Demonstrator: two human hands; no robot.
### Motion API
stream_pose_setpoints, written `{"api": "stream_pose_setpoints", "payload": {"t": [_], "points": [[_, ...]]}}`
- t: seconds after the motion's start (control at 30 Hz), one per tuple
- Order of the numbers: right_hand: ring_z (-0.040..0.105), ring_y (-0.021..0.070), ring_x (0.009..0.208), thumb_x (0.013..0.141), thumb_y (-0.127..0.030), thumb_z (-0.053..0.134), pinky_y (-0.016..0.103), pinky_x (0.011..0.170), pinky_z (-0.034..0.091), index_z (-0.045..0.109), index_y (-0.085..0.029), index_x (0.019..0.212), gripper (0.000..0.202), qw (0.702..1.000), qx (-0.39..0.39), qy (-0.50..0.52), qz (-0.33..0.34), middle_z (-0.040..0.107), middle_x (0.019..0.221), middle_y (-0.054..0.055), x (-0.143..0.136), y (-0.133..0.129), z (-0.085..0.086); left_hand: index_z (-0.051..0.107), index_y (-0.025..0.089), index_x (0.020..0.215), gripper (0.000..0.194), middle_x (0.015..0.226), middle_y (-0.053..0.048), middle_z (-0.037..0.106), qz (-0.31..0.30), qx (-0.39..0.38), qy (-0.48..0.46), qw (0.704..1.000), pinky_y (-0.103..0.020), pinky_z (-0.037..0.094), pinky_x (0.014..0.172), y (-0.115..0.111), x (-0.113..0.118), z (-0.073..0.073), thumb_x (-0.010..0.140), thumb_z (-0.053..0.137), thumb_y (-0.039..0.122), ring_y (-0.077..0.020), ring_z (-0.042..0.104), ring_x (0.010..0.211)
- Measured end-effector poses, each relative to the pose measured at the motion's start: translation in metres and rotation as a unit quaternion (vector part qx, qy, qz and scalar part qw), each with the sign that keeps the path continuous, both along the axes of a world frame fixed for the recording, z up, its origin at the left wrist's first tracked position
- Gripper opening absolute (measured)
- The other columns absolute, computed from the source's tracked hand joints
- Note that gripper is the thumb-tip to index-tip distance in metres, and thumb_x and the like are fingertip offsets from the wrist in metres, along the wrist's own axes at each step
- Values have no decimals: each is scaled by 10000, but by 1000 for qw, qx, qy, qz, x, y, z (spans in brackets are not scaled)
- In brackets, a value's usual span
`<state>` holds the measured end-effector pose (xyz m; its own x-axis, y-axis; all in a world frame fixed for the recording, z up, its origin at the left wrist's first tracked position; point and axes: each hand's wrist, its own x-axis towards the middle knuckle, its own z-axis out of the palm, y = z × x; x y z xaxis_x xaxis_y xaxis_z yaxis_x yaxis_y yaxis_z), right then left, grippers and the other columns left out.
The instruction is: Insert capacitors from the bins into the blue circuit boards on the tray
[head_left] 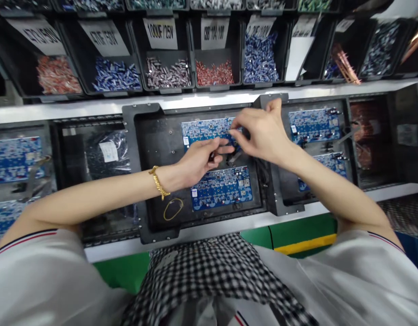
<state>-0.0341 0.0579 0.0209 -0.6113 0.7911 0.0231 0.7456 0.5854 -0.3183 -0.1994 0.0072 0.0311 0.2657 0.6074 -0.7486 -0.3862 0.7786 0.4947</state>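
Note:
Two blue circuit boards lie one above the other in a black tray [154, 181]. Over the gap between the upper board [202, 129] and the lower board [222, 185] is my left hand [197, 160], palm partly turned up. Its fingers are curled, with something small and dark by the fingertips that I cannot make out. My right hand [263, 131] reaches down at the right end of the upper board, thumb and forefinger brought together. Whatever sits in that pinch is too small to name. The right hand hides part of the upper board.
Behind the tray stand component bins holding red capacitors [214, 72], blue capacitors [261, 56] and other small parts. A yellow rubber band [173, 209] lies in the tray. Neighbouring trays hold more blue boards [314, 124] and a dark plastic bag [109, 149].

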Motion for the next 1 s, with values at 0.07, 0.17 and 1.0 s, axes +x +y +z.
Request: {"api": "stream_pose_setpoints", "payload": {"t": [0.07,0.17,1.0], "points": [[535,234,857,858,-288,424,450,835,245,598,-178,831,208,999,10,-32,3,643,926,78,1,28,-14,605,84,850,164,802,-63,668,-2,12,22,1000,-148,223,427,10,-5,-4,947,513,178,-3,359,461],[519,244,879,836,-283,428,475,848,254,588,-176,818,193,998,10,-60,22,622,913,78,3,53,-30,626,79,786,185,669,-10,576,-6,21,39,999,-162,180,429,18,-9,-11,908,592,214,-3,304,450],[571,214,801,839,-285,441,444,861,239,641,-189,855,223,997,-62,6,44,667,863,40,6,40,-2,654,81,768,260,591,-12,508,-136,81,103,982,-167,211,462,66,-38,-5,926,556,263,-22,307,470]]}}
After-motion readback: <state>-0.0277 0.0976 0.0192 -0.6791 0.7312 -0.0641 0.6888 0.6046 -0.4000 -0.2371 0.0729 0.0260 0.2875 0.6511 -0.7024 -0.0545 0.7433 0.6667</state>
